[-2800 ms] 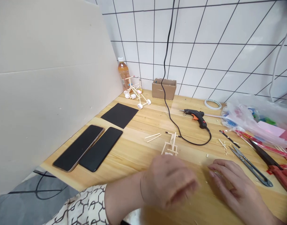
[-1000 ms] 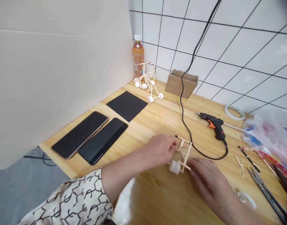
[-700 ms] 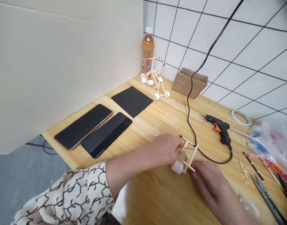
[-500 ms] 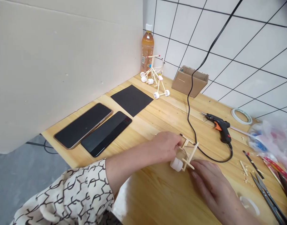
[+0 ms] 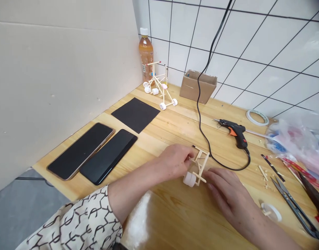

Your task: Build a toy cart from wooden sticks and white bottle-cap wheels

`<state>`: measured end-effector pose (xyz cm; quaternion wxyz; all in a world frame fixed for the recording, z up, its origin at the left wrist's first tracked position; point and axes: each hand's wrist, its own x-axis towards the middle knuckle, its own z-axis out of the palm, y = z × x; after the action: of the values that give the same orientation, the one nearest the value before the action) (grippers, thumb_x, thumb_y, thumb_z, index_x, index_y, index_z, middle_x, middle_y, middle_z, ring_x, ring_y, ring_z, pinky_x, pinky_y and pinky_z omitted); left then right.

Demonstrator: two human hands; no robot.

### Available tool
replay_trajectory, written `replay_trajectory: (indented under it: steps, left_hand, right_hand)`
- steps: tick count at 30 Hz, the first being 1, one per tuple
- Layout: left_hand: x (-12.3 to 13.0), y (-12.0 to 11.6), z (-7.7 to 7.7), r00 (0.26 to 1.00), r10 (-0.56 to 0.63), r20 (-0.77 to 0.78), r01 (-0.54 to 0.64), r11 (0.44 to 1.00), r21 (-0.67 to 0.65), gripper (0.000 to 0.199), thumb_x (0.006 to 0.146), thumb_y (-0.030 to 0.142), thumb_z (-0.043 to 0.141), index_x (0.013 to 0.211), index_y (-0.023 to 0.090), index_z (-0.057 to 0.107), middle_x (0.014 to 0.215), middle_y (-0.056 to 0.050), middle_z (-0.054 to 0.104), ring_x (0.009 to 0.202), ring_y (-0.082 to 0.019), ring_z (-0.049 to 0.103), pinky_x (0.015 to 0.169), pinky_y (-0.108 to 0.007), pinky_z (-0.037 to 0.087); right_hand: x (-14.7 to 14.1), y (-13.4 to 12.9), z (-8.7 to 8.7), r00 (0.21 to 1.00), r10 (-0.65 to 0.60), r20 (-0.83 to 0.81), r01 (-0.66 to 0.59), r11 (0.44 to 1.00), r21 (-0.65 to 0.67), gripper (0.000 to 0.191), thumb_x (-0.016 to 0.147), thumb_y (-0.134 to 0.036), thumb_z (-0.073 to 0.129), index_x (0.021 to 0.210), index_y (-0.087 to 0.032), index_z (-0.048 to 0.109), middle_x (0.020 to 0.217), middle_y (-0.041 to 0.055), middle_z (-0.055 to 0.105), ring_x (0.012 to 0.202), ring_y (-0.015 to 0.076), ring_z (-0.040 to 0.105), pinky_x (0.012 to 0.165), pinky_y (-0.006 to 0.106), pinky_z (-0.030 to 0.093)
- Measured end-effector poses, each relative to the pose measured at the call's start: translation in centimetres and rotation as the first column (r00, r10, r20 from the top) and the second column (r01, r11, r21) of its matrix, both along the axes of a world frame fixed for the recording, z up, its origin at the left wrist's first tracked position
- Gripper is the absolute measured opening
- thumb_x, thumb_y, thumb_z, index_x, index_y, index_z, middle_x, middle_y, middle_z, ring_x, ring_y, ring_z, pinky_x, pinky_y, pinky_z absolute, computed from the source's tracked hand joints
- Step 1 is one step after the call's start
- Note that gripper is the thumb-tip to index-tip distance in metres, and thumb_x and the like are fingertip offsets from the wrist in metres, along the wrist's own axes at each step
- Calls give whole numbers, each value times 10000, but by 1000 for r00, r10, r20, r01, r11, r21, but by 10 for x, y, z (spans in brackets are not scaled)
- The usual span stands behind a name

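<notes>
A small frame of pale wooden sticks stands on the wooden table between my hands, with white round wheels at its lower left. My left hand pinches the frame's left side, its fingertips partly hidden behind the sticks. At the frame's right side is my right hand, its fingers close together and bent beside the lower sticks. Whether its fingertips grip a stick is hidden.
Two phones and a black sheet lie left. Behind are a bottle, stick models and a cardboard box. Rightward lie a glue gun with its cable, tape, plastic bags and scissors.
The camera view has shifted, so most of the scene appears farther left. Both hands stay at the stick frame, with little change in their hold.
</notes>
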<state>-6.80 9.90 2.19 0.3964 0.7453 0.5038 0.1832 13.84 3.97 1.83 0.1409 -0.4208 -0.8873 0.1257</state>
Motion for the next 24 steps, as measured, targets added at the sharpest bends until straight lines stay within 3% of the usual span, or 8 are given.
replay_trajectory:
  steps: [9,17,24]
  left_hand:
    - [2,3,1,997,-21,-80,24,999,32,211,692,143,495,783,174,682,660,-4,655,591,-133,568,532,-215,391]
    - [2,8,10,996,-78,-53,78,997,-2,246,693,81,480,779,171,693,739,-10,673,672,-138,582,548,-191,407]
    - [2,12,7,978,-202,-51,204,978,49,246,698,81,496,816,150,700,796,-33,677,732,-157,597,633,-213,433]
  right_hand:
    - [23,20,-5,979,-156,134,136,979,150,285,885,-251,405,1098,-142,562,1085,147,607,996,266,557,814,443,465]
    - [36,30,-8,959,-247,137,226,962,153,314,873,-281,414,1143,-177,537,1121,124,602,1001,253,576,824,413,486]
    - [49,38,-6,935,-304,180,275,946,170,334,874,-304,396,1114,-132,554,1099,146,622,962,262,595,799,412,501]
